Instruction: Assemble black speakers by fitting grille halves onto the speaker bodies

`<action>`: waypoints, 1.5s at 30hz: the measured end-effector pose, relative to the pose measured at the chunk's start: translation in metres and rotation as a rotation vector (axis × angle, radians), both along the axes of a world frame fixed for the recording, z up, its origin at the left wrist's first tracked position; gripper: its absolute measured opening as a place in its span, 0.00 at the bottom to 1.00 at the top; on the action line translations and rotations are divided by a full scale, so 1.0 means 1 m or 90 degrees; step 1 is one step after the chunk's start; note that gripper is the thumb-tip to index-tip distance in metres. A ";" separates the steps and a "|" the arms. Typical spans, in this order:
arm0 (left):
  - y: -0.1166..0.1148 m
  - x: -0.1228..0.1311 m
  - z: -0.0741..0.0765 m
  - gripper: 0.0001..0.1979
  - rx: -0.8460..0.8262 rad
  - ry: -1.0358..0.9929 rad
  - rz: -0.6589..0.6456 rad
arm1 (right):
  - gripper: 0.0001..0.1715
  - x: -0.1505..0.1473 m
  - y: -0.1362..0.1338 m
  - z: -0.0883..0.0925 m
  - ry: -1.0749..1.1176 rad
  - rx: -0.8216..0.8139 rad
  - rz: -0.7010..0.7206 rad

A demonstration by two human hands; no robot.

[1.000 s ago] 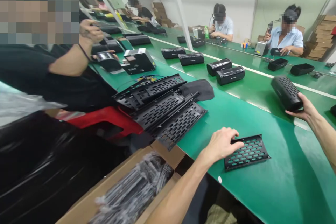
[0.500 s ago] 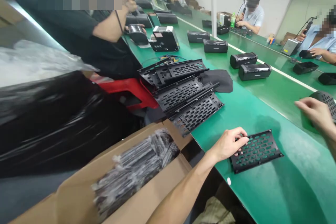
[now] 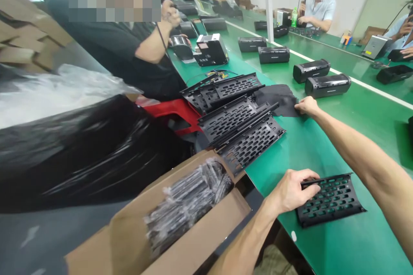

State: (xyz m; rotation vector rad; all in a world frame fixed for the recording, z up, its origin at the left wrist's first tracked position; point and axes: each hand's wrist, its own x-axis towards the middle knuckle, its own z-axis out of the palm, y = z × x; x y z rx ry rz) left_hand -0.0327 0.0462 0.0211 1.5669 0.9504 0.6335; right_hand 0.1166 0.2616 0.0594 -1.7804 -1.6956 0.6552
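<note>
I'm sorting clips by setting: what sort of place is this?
Probably a factory assembly line: a green bench with rows of identical black casings, stacked perforated panels, one panel in the left hand, and co-workers seated alongside.

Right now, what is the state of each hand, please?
Left hand: closed on the left edge of the black grille panel.
Right hand: curled on the black cloth; grip cannot be told.

Two hands are working over the desk (image 3: 290, 150): the left hand (image 3: 292, 189) and the right hand (image 3: 308, 105). One short grille (image 3: 332, 201) and one black cloth (image 3: 279, 96) are lying there. At least three long slotted panels (image 3: 251, 142) are sitting stacked. Four black housings (image 3: 327, 85) are standing in line. One cardboard box (image 3: 200, 240) is sitting open.
</note>
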 end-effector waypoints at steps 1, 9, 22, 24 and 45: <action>0.000 0.000 0.000 0.12 0.004 0.003 -0.003 | 0.22 0.006 -0.001 0.002 0.002 -0.006 0.002; 0.006 0.000 0.000 0.15 0.098 0.030 -0.028 | 0.17 0.085 -0.058 0.053 -0.003 0.000 0.021; 0.021 0.004 -0.004 0.19 -0.126 -0.107 -0.069 | 0.31 0.100 -0.245 0.077 0.477 -0.192 0.038; 0.024 0.002 -0.006 0.18 -0.108 -0.110 -0.065 | 0.28 0.104 -0.254 0.046 0.407 -0.190 0.007; 0.014 -0.022 0.001 0.26 -0.165 -0.163 0.001 | 0.34 0.114 -0.268 -0.023 0.424 -0.251 -0.028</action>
